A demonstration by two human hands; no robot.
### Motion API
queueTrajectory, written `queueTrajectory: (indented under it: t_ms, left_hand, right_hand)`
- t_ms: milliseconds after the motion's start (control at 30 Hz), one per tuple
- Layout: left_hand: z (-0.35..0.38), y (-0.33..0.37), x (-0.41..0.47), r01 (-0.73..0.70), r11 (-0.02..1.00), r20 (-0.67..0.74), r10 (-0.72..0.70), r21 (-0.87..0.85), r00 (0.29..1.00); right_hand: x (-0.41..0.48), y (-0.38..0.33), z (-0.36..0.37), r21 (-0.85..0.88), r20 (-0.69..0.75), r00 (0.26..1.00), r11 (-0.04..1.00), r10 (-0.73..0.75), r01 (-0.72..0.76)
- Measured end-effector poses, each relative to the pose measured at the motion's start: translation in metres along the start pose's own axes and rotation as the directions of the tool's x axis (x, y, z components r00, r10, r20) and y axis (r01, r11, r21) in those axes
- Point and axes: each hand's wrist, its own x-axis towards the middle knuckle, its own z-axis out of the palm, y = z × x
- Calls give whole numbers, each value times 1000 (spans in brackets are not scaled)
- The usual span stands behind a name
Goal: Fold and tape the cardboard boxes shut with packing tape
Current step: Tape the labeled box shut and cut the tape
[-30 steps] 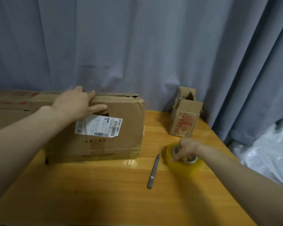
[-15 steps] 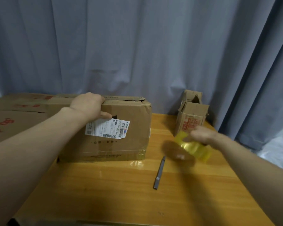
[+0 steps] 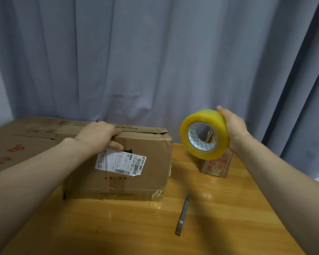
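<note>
We take the cardboard box [image 3: 145, 183] standing on the wooden tabletop [image 3: 118, 227] as our mark. Its top flaps are folded down, with a dark gap showing along the seam near its right corner. A white shipping label [image 3: 120, 162] is stuck on its front face.

Our left grip [image 3: 98, 137] sits on the box's top front edge. The fingers are bent over onto the top, and the thumb presses the front face just above the label, so the edge is clasped between them.

To the right of the box and above its top, our right grip [image 3: 232, 126] holds the yellow tape roll [image 3: 208, 116] clear of the tabletop. The roll's open core is turned toward us. The thumb lies over the top of the roll and the palm is against its right side. The fingers are hidden behind it.

A small box [image 3: 217, 164] with red print stands right of the cardboard box, partly covered by the roll. A grey knife [image 3: 182, 214] lies on the tabletop in front of the box's right corner. Flattened cardboard [image 3: 17, 144] lies to the left of the box, touching it. A grey curtain [image 3: 155, 61] hangs behind it.
</note>
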Motion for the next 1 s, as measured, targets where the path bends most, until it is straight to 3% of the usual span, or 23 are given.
queueTrajectory:
  t_ms: [100, 200, 333, 433, 533, 767, 833, 900, 967, 1000]
  left_hand:
    - [-8, -20, -8, 31, 999, 37, -30, -38, 999]
    - [-17, -33, -18, 47, 995, 80, -40, -86, 996]
    - [-22, -36, -24, 15, 997, 95, -7, -80, 995]
    - [-25, -34, -25, -11, 991, 107, 25, -133, 994]
    - [-30, -28, -22, -22, 992, 75, 31, -121, 997]
    - [-43, -6, -12, 157, 950, 54, -148, -270, 987]
    - [-46, 7, -9, 197, 914, -36, -224, -354, 974]
    - [-55, 26, -3, 188, 740, -98, -325, -646, 941]
    - [-71, 53, 0, 194, 373, 69, -323, -907, 944]
    - [-78, 65, 0, 242, 218, 180, -270, -945, 946]
  right_hand:
    - [1, -5, 1, 89, 128, 987, 990, 93, -105]
    - [-1, -10, 0, 78, 285, 925, 956, 252, -284]
    - [-12, -8, 14, 33, 374, 877, 941, 301, -337]
    - [-19, -8, 20, 68, 363, 883, 936, 299, -345]
    - [-21, -10, 15, 214, 341, 899, 908, 274, -359]
    - [-19, -11, 7, 348, 422, 900, 897, 110, -273]
    - [-19, -13, 4, 369, 456, 889, 901, 40, -230]
    - [-20, -14, 1, 416, 478, 877, 893, -51, -175]
    - [-22, -16, 0, 450, 492, 857, 887, -150, -103]
    - [-24, -17, 0, 464, 493, 849, 883, -192, -69]
